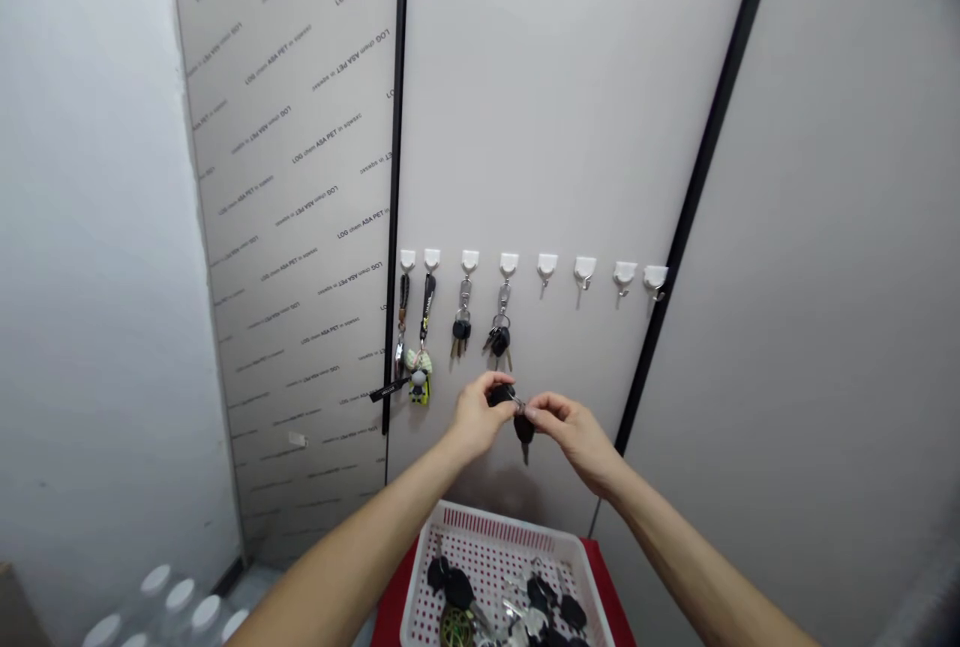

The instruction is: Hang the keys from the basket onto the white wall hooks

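Between my two hands, in front of the cabinet door, is a bunch of black-headed keys (523,430) on a metal ring. My left hand (481,415) is closed on the bunch, fingers round a black piece at its top. Thumb and forefinger of my right hand (566,429) pinch the ring from the other side, and one key hangs blade down below. Just above, a key bunch (499,337) hangs from a white hook (509,265). Left of it hang another key bunch (461,329) and two strap keychains, one with a small figure (420,382).
Several white hooks (585,270) without keys continue to the right. Below my hands, a white perforated basket (510,529) holds many loose keys and stands on a red surface (600,567). Bottles with white caps (180,595) stand at lower left. Black handle strips (697,187) edge the door.
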Demonstrator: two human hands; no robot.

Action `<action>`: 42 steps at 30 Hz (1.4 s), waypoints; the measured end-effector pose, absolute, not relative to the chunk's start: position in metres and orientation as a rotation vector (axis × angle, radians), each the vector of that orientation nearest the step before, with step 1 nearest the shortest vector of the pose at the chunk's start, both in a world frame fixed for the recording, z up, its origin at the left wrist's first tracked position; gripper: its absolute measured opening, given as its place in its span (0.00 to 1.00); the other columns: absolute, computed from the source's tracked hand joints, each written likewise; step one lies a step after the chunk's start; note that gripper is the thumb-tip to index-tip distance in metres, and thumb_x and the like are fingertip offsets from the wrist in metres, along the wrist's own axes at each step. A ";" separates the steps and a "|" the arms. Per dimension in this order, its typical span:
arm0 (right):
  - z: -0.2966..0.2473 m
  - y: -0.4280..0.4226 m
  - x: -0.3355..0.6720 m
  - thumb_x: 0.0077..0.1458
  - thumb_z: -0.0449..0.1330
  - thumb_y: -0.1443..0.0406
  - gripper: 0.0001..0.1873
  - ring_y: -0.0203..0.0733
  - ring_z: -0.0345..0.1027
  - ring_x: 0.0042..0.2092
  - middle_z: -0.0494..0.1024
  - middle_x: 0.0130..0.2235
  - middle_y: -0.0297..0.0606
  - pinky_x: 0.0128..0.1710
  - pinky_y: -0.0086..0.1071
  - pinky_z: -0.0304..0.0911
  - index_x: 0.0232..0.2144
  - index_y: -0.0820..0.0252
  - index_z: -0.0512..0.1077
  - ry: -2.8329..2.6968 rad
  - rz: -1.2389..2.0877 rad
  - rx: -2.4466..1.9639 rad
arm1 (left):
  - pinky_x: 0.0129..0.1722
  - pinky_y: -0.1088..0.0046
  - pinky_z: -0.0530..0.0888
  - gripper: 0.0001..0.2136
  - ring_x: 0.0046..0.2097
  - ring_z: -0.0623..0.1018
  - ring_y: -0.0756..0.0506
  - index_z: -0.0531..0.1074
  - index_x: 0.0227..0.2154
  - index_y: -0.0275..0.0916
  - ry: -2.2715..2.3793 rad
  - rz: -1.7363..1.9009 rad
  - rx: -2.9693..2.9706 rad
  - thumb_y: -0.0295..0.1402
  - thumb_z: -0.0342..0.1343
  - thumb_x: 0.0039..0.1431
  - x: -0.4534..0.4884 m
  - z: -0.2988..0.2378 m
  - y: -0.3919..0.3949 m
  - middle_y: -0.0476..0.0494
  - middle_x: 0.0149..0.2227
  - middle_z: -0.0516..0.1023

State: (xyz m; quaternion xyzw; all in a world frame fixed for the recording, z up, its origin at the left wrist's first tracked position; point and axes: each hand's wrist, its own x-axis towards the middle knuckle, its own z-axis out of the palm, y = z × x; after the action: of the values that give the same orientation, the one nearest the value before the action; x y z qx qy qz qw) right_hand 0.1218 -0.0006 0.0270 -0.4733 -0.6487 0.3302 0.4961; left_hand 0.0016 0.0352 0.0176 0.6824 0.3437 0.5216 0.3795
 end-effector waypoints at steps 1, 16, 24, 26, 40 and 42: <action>0.026 0.000 0.122 0.35 0.54 0.60 0.11 0.31 0.58 0.24 0.67 0.20 0.31 0.26 0.26 0.54 0.23 0.63 0.65 -1.513 0.877 -1.107 | 0.34 0.78 0.63 0.13 0.32 0.66 0.53 0.64 0.30 0.35 0.882 1.337 1.773 0.21 0.50 0.37 0.001 0.019 0.034 0.49 0.28 0.68; 0.107 0.031 0.137 0.33 0.57 0.67 0.05 0.26 0.55 0.16 0.62 0.12 0.28 0.17 0.24 0.55 0.15 0.65 0.64 -1.330 0.759 -1.165 | 0.29 0.79 0.65 0.16 0.26 0.65 0.55 0.62 0.35 0.36 0.984 1.371 1.867 0.21 0.49 0.38 0.006 0.043 0.048 0.48 0.29 0.67; 0.144 0.073 0.137 0.35 0.56 0.71 0.04 0.27 0.57 0.16 0.63 0.12 0.29 0.15 0.23 0.58 0.14 0.64 0.63 -1.145 0.503 -1.092 | 0.30 0.76 0.64 0.17 0.26 0.65 0.55 0.62 0.37 0.33 1.070 1.258 1.872 0.24 0.50 0.38 0.020 0.063 0.060 0.44 0.33 0.67; 0.146 0.079 0.134 0.35 0.56 0.71 0.05 0.27 0.58 0.15 0.62 0.12 0.29 0.14 0.22 0.58 0.14 0.64 0.63 -1.110 0.466 -1.106 | 0.31 0.76 0.64 0.17 0.26 0.65 0.55 0.62 0.36 0.33 1.064 1.255 1.869 0.25 0.50 0.38 0.020 0.057 0.061 0.44 0.32 0.67; 0.124 0.090 0.139 0.34 0.53 0.71 0.06 0.29 0.60 0.18 0.66 0.17 0.30 0.20 0.27 0.60 0.22 0.64 0.66 -1.106 0.314 -1.155 | 0.31 0.76 0.65 0.15 0.29 0.67 0.53 0.63 0.35 0.30 1.120 1.074 1.845 0.25 0.48 0.39 0.000 0.004 0.053 0.41 0.33 0.68; 0.116 0.085 0.139 0.35 0.52 0.69 0.08 0.30 0.60 0.19 0.67 0.19 0.31 0.22 0.28 0.59 0.24 0.64 0.66 -1.135 0.223 -1.179 | 0.30 0.77 0.65 0.15 0.30 0.68 0.52 0.63 0.35 0.30 1.141 0.994 1.873 0.25 0.48 0.40 -0.007 -0.010 0.048 0.41 0.33 0.68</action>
State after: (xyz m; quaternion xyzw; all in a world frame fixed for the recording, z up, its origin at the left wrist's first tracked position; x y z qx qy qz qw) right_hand 0.1390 0.0850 0.1156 -0.5247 -0.5052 0.0995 0.6779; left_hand -0.0070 0.0480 -0.0096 0.7261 0.4422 0.3853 0.3589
